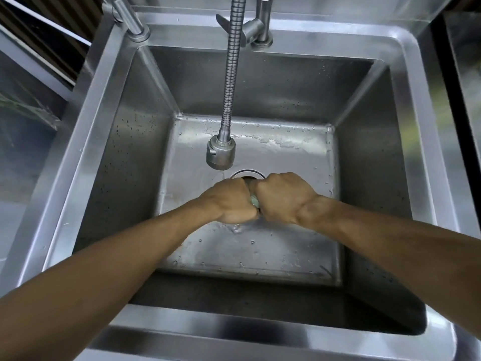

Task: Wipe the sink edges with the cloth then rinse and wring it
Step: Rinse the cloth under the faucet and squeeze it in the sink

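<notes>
Both grips closed tight on the cloth [254, 202], left hand [229, 201] and right hand [285, 198] fist to fist; only a pale sliver shows between them. Wringing stage, judged. Risk: wet cloth slipping toward the drain [247, 174] at 12 o'clock. Sink [406, 131] holds droplets and a thin film; spray head [220, 154] hangs at 11.

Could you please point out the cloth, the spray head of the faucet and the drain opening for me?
cloth [253, 202], head view: the pale green sliver showing between the two fists.
spray head [220, 152], head view: its round metal body at the hose's end.
drain [247, 174], head view: the metal ring's far edge, above the hands.
</notes>
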The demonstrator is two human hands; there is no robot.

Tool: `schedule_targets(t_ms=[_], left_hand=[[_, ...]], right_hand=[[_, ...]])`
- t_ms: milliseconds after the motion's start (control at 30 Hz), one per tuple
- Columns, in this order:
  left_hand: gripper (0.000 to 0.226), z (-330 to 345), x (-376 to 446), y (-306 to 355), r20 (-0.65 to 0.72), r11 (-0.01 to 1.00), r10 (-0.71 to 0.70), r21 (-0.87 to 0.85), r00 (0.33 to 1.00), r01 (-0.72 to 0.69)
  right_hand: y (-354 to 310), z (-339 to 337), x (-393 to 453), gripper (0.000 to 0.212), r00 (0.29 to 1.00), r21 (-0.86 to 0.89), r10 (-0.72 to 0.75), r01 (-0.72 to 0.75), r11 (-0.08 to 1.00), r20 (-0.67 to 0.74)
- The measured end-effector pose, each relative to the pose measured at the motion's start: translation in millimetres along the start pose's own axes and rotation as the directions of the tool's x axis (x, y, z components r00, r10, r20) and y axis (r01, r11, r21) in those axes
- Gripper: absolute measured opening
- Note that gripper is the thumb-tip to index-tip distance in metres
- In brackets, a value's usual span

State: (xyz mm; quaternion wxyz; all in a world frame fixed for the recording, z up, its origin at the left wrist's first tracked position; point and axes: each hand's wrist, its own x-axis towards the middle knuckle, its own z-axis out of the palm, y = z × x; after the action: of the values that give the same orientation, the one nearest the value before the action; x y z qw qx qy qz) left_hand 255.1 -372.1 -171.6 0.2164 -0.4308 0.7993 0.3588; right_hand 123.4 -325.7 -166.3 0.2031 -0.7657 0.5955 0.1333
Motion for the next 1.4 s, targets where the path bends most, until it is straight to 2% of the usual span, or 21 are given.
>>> schedule_targets(t_ms=[67, 167, 267, 333, 400, 467, 500, 533, 600, 667, 700, 767, 800, 867, 900, 933, 1000, 1100, 1133, 1233, 1400], left_hand=[[0.026, 3, 2, -1, 0.039, 0.991, 0.007, -0.133, 0.999, -0.002], [0.026, 10, 5, -4, 0.13, 0.949, -0.012, -0.31, 0.991, 0.053], [0.024, 20, 9, -7, 0.188, 0.94, -0.035, -0.327, 0.982, 0.096], [0.017, 25, 9, -7, 0.109, 0.951, -0.014, -0.305, 0.994, 0.047], [0.012, 20, 2, -7, 0.021, 0.964, 0.012, -0.264, 1.0, -0.006], [0.011, 7, -7, -8, 0.032, 0.962, 0.037, -0.271, 0.999, -0.027], [0.009, -1, -14, -9, 0.048, 0.966, 0.047, -0.258, 0.998, -0.034], [0.008, -7, -19, -8, 0.043, 0.979, 0.064, -0.199, 0.997, -0.055], [0.012, -17, -30, -4, -0.049, 0.986, 0.137, 0.098, 0.989, -0.132], [0.025, -18, -41, 4, -0.187, 0.888, 0.273, 0.427, 0.944, -0.172], [0.03, -18, -47, 7, -0.254, 0.84, 0.333, 0.518, 0.908, -0.163], [0.032, -19, -52, 9, -0.36, 0.802, 0.384, 0.587, 0.85, -0.113], [0.032, -19, -51, 6, -0.383, 0.787, 0.388, 0.611, 0.838, -0.084], [0.037, -20, -47, 0, -0.415, 0.775, 0.399, 0.629, 0.817, -0.059], [0.037, -20, -46, -1, -0.418, 0.764, 0.407, 0.643, 0.812, -0.053], [0.033, -18, -46, 0, -0.387, 0.767, 0.379, 0.639, 0.84, -0.052], [0.025, -16, -46, 6, -0.347, 0.787, 0.295, 0.616, 0.89, -0.02], [0.013, -11, -38, 10, -0.286, 0.922, 0.101, 0.387, 0.953, 0.018], [0.008, -9, -33, 10, -0.261, 0.956, 0.049, 0.293, 0.964, 0.031], [0.019, -8, -19, 5, -0.139, 0.997, -0.066, 0.024, 0.988, 0.07], [0.013, -1, -6, 1, 0.034, 0.976, -0.073, -0.203, 0.997, 0.078]], right_hand=[[2, 6, 4, 0.038, 0.998, -0.057, -0.051, 0.048, 0.997, -0.041], [5, 14, 6, 0.032, 0.995, -0.109, -0.095, 0.091, 0.99, -0.031], [5, 21, 4, 0.03, 0.994, -0.149, -0.107, 0.104, 0.983, -0.013], [7, 19, 6, 0.034, 0.995, -0.137, -0.101, 0.1, 0.986, 0.002], [11, 7, 2, 0.039, 0.997, -0.028, -0.068, 0.07, 0.997, 0.041], [19, -6, -5, 0.038, 0.989, 0.202, -0.041, 0.012, 0.979, 0.144], [22, -11, -10, 0.037, 0.973, 0.349, -0.05, -0.033, 0.937, 0.226], [25, -16, -12, 0.036, 0.949, 0.476, -0.075, -0.084, 0.875, 0.307], [32, -25, -15, 0.035, 0.896, 0.62, -0.129, -0.185, 0.763, 0.425], [38, -33, -16, 0.032, 0.841, 0.689, -0.18, -0.274, 0.671, 0.511], [39, -36, -16, 0.028, 0.802, 0.712, -0.226, -0.314, 0.628, 0.553], [36, -40, -16, 0.022, 0.734, 0.735, -0.309, -0.365, 0.571, 0.605], [33, -40, -16, 0.026, 0.73, 0.744, -0.318, -0.376, 0.552, 0.605], [28, -37, -15, 0.036, 0.779, 0.753, -0.259, -0.37, 0.545, 0.57], [25, -35, -15, 0.04, 0.814, 0.74, -0.208, -0.346, 0.576, 0.542], [21, -32, -16, 0.04, 0.851, 0.714, -0.152, -0.311, 0.628, 0.503], [14, -24, -17, 0.027, 0.926, 0.641, -0.008, -0.254, 0.724, 0.376], [8, -15, -16, 0.009, 0.967, 0.417, 0.148, -0.224, 0.881, 0.206], [7, -13, -15, 0.009, 0.973, 0.322, 0.161, -0.207, 0.924, 0.165], [9, -11, -12, 0.01, 0.99, 0.145, 0.134, -0.14, 0.98, 0.049], [11, -13, -8, 0.016, 0.998, 0.009, 0.069, -0.069, 0.998, 0.001]])
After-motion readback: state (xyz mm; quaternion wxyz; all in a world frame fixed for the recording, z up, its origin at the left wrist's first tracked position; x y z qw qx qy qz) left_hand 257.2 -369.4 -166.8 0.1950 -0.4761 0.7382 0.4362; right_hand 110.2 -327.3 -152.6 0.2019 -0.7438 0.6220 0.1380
